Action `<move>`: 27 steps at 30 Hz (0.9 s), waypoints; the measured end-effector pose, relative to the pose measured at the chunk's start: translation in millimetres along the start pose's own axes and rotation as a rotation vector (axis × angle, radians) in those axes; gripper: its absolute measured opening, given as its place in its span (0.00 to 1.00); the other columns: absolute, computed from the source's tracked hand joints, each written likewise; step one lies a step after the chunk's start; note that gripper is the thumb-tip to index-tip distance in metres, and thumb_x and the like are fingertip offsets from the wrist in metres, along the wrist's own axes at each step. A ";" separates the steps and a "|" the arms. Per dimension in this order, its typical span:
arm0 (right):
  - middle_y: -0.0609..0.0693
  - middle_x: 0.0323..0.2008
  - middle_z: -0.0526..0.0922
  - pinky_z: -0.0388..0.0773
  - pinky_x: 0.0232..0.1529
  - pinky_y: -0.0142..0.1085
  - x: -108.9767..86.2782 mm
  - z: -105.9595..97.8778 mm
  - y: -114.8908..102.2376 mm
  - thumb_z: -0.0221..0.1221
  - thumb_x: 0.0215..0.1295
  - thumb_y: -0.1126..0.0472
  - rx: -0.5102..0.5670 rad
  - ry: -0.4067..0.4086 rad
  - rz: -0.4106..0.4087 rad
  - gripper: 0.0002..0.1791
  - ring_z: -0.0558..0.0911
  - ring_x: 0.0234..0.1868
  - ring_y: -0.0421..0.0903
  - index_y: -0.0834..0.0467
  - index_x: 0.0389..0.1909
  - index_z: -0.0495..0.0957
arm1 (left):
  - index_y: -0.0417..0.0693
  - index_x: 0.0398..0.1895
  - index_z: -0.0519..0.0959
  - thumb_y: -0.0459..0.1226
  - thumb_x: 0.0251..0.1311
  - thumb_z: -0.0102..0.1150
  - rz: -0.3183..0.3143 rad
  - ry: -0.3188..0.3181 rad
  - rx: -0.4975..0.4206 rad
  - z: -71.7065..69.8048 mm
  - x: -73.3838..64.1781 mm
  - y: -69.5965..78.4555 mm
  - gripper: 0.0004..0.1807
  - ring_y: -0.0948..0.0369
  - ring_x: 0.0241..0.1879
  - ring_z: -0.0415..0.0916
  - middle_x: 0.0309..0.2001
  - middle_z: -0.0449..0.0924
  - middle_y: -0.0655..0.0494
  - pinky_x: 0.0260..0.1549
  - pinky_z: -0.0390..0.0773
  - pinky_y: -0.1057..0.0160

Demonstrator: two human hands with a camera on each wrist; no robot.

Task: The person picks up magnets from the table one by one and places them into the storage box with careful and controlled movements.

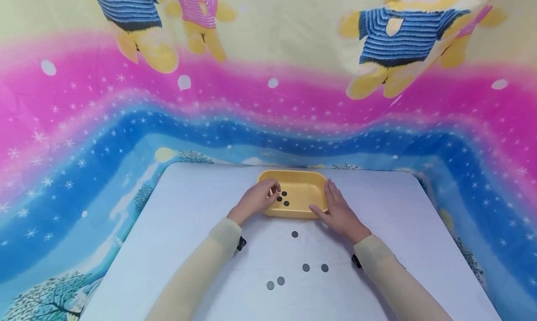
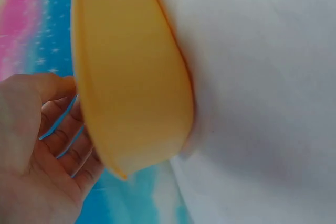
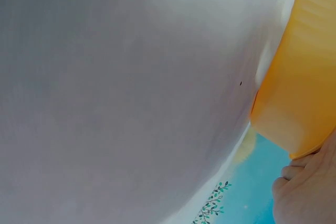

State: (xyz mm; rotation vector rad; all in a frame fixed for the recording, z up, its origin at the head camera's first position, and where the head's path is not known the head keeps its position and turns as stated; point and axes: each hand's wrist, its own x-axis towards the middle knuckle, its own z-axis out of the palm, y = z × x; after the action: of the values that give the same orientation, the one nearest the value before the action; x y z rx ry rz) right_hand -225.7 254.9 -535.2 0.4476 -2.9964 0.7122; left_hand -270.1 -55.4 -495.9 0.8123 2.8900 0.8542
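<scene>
A yellow plastic tub stands at the far edge of the white table. Over its left end reaches my left hand, fingers bent down inside beside three small dark round discs. In the left wrist view the tub's rim hides the fingertips of that hand, so whether they pinch a disc cannot be seen. My right hand rests against the tub's right end, fingers straight along the side and thumb on the near rim. Its knuckles show below the tub in the right wrist view.
Several more grey discs lie on the white table in front of the tub: one disc nearest it, others, such as a disc and a disc, closer to me. A patterned cloth hangs behind and around the table.
</scene>
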 end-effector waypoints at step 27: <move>0.62 0.87 0.35 0.43 0.85 0.59 0.4 -1.4 -1.6 0.49 0.77 0.25 0.010 -0.016 0.014 0.61 0.38 0.87 0.61 0.65 0.86 0.34 | 0.58 0.57 0.80 0.45 0.76 0.65 0.118 -0.082 -0.041 -3.6 -100.2 18.5 0.12 0.61 0.50 0.81 0.53 0.82 0.65 0.47 0.83 0.65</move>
State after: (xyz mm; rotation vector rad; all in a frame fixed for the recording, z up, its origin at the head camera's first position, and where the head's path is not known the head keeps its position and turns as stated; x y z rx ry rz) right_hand -225.7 254.0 -533.2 0.4359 -3.0152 0.7291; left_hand -175.3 -92.8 -495.7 0.9980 2.7687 0.8649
